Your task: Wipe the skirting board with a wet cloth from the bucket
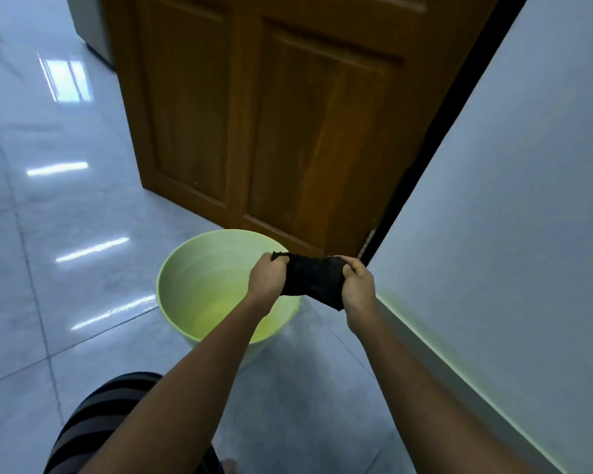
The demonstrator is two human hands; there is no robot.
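A dark cloth [314, 280] is stretched between both my hands above the right rim of a pale green bucket [199, 268]. My left hand [267, 280] grips its left end, and my right hand [358, 285] grips its right end. The bucket stands on the tiled floor and holds a little water at its bottom. The grey skirting board [459, 381] runs along the foot of the white wall on my right, from beside the bucket toward the lower right corner.
A brown wooden door [254, 114] stands open just behind the bucket, with a dark gap at its hinge side. Glossy grey floor tiles [48, 234] spread to the left. My striped knee [110, 415] shows at the bottom.
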